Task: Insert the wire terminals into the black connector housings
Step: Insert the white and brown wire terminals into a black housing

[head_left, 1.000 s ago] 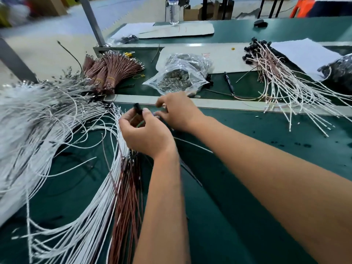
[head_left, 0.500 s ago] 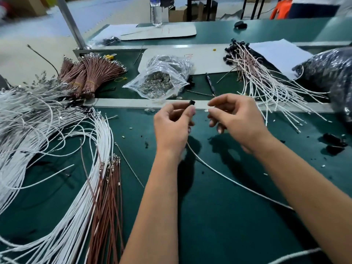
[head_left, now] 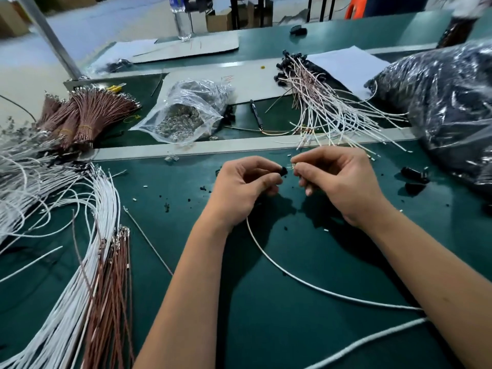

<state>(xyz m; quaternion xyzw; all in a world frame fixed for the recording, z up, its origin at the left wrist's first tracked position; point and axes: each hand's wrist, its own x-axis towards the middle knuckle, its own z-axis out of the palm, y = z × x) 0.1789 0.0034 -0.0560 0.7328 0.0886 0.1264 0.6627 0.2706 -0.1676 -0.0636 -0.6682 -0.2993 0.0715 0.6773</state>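
Two hands level above the desk [head_left: 266, 328]: left hand [head_left: 243, 190] fingers pinched the black connector housing [head_left: 283, 171], its opening seemingly facing right; right hand [head_left: 338, 179] fingers pinched the wire terminal [head_left: 292, 166] just beside it, aimed leftward, not yet seated.

The table [head_left: 266, 302] has a dark green top, crossed by a pale strip [head_left: 213, 149] in mid frame. At left lie white wires [head_left: 40, 187] in a large mass, with loose brown wires [head_left: 111, 275] beside them at lower left. Upper left: bundled brown wires [head_left: 87, 113]. Upper centre: a clear bag [head_left: 186, 113] of small metal parts, a pen [head_left: 256, 114]. Upper right: wires with black housings [head_left: 319, 102], white paper [head_left: 348, 66], a dark plastic bag [head_left: 447, 107]. One white wire [head_left: 306, 284] curves across centre. Black bits [head_left: 167, 207] are scattered mid frame.
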